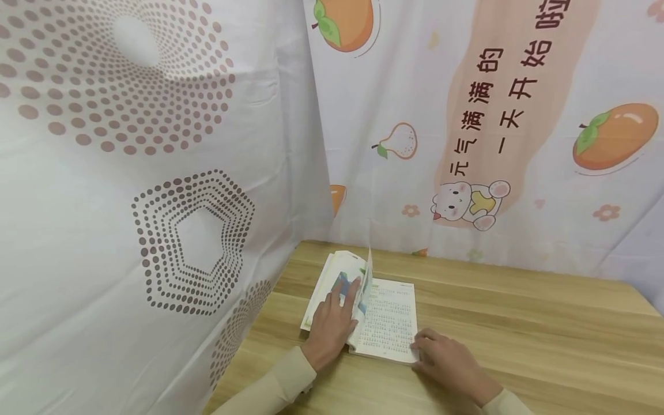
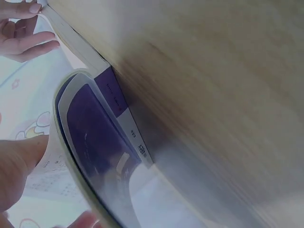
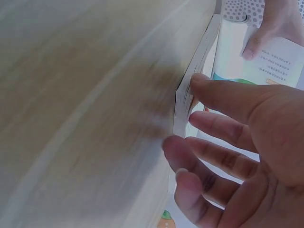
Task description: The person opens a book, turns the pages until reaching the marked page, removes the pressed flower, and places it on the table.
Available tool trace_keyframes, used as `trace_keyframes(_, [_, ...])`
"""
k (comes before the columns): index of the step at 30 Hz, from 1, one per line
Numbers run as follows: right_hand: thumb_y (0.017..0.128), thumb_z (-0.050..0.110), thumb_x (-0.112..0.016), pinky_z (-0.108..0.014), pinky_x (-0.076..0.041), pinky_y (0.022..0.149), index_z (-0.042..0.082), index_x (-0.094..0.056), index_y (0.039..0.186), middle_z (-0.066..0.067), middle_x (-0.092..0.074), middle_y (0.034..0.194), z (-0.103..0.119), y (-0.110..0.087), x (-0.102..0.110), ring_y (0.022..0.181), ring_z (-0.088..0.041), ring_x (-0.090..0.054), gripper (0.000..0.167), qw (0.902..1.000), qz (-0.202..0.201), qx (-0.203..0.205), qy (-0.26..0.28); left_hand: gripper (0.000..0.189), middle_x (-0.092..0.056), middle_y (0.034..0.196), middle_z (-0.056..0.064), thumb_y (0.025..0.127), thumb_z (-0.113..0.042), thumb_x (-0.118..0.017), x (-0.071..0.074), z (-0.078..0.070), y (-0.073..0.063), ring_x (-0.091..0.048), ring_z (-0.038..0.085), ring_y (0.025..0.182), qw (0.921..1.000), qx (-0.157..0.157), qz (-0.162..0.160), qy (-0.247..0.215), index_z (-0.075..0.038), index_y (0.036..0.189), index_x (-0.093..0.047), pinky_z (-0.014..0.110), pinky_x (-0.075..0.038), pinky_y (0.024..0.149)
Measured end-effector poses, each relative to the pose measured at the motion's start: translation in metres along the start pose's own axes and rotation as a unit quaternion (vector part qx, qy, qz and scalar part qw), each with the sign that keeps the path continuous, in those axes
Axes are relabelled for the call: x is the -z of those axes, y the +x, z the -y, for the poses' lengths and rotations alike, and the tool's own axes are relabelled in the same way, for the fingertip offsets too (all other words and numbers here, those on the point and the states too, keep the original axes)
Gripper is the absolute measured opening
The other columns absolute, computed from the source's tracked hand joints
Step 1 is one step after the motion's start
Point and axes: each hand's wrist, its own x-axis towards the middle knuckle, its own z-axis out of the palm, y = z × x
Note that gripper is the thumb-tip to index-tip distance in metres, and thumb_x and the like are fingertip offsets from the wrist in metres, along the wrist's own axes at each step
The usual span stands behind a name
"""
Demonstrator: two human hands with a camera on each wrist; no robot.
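Note:
A thick paperback book (image 1: 389, 317) lies spread on the table, printed text on its right page and a coloured picture on the left side. One leaf (image 1: 368, 279) stands up near the middle. My left hand (image 1: 330, 325) rests on the left pages, fingers extended. In the left wrist view, the purple and white spine (image 2: 121, 107) and bent cover (image 2: 102, 137) show beside the left thumb. At the lower right corner, my right hand (image 1: 448, 360) touches the page edges (image 3: 183, 107) with its thumb, the other fingers loosely bent.
The wood-grain table (image 1: 519, 323) extends to the right of the book. A white cloth with dotted patterns (image 1: 197, 242) hangs along the left. Behind the table hangs another cloth (image 1: 415, 190) with fruit drawings and writing.

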Motion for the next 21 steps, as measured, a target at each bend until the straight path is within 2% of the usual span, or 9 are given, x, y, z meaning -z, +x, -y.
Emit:
trace_keyframes(3, [0.083,0.026,-0.086,-0.031,-0.059,0.067,0.01,-0.077,0.1,-0.003,-0.069,0.111,0.0008,0.0008,0.0011,0.083,-0.017,-0.071,0.026,1.0,-0.003,0.002,-0.005,0.123,-0.049,0.141,0.028,0.064,-0.023,-0.1,0.0008,-0.0002,0.0007,-0.066,0.028,0.093,0.9998,0.005,-0.012,-0.017,-0.017,0.161,-0.025,0.029,-0.053,0.059])
trace_keyframes(5, [0.085,0.024,-0.084,-0.032,-0.059,0.068,0.013,-0.078,0.097,-0.002,-0.071,0.109,0.0006,0.0013,0.0015,0.085,-0.018,-0.072,0.018,0.9999,-0.007,0.01,-0.004,0.118,-0.047,0.142,0.027,0.064,-0.02,-0.1,0.0011,0.0004,0.0008,-0.064,0.03,0.1,0.9996,0.005,-0.02,-0.02,-0.02,0.159,-0.031,0.03,-0.054,0.061])
trace_keyframes(7, [0.086,0.021,-0.083,-0.032,-0.059,0.069,0.015,-0.079,0.094,0.001,-0.072,0.106,-0.0002,0.0021,0.0014,0.086,-0.018,-0.073,0.01,0.9996,-0.015,0.024,-0.004,0.104,-0.048,0.142,0.025,0.066,-0.02,-0.099,0.0012,0.0017,0.0013,-0.061,0.033,0.109,0.9997,0.0,-0.023,-0.011,-0.021,0.153,-0.043,0.034,-0.055,0.07])
trace_keyframes(9, [0.086,0.018,-0.082,-0.032,-0.059,0.068,0.018,-0.08,0.091,0.004,-0.074,0.102,-0.0013,0.003,0.0009,0.087,-0.017,-0.073,0.006,0.9989,-0.027,0.038,-0.007,0.082,-0.053,0.139,0.021,0.068,-0.021,-0.098,0.0013,0.0032,0.0027,-0.057,0.036,0.118,0.9998,-0.008,-0.017,0.006,-0.019,0.14,-0.056,0.04,-0.055,0.081])
trace_keyframes(11, [0.085,0.017,-0.082,-0.031,-0.059,0.067,0.019,-0.08,0.089,0.008,-0.075,0.097,-0.0026,0.004,0.0001,0.086,-0.015,-0.073,0.005,0.9978,-0.041,0.051,-0.014,0.059,-0.058,0.133,0.017,0.072,-0.021,-0.095,0.0014,0.0044,0.0043,-0.053,0.038,0.125,0.9996,-0.02,-0.003,0.021,-0.018,0.124,-0.067,0.046,-0.052,0.091])
trace_keyframes(14, [0.083,0.015,-0.083,-0.029,-0.058,0.064,0.021,-0.08,0.086,0.01,-0.075,0.093,-0.0036,0.005,-0.001,0.082,-0.013,-0.073,0.007,0.9962,-0.057,0.061,-0.025,0.034,-0.067,0.123,0.011,0.077,-0.018,-0.091,0.001,0.0048,0.0055,-0.053,0.038,0.128,0.9981,-0.039,0.028,0.04,-0.018,0.107,-0.074,0.051,-0.05,0.097])
trace_keyframes(18, [0.081,0.013,-0.084,-0.028,-0.057,0.062,0.021,-0.079,0.083,0.01,-0.075,0.09,-0.0033,0.0054,-0.0017,0.08,-0.013,-0.073,0.01,0.9955,-0.063,0.063,-0.032,0.024,-0.07,0.118,0.008,0.082,-0.014,-0.087,0.001,0.0025,0.0049,-0.057,0.034,0.125,0.9945,-0.057,0.077,0.043,-0.017,0.104,-0.077,0.048,-0.052,0.096])
trace_keyframes(21, [0.08,0.012,-0.084,-0.028,-0.057,0.062,0.022,-0.079,0.082,0.01,-0.075,0.09,-0.0027,0.0053,-0.0018,0.081,-0.013,-0.073,0.011,0.996,-0.06,0.056,-0.034,0.021,-0.071,0.117,0.006,0.085,-0.012,-0.084,0.0008,-0.0002,0.0047,-0.06,0.029,0.121,0.9917,-0.066,0.108,0.019,-0.014,0.105,-0.077,0.044,-0.054,0.096])
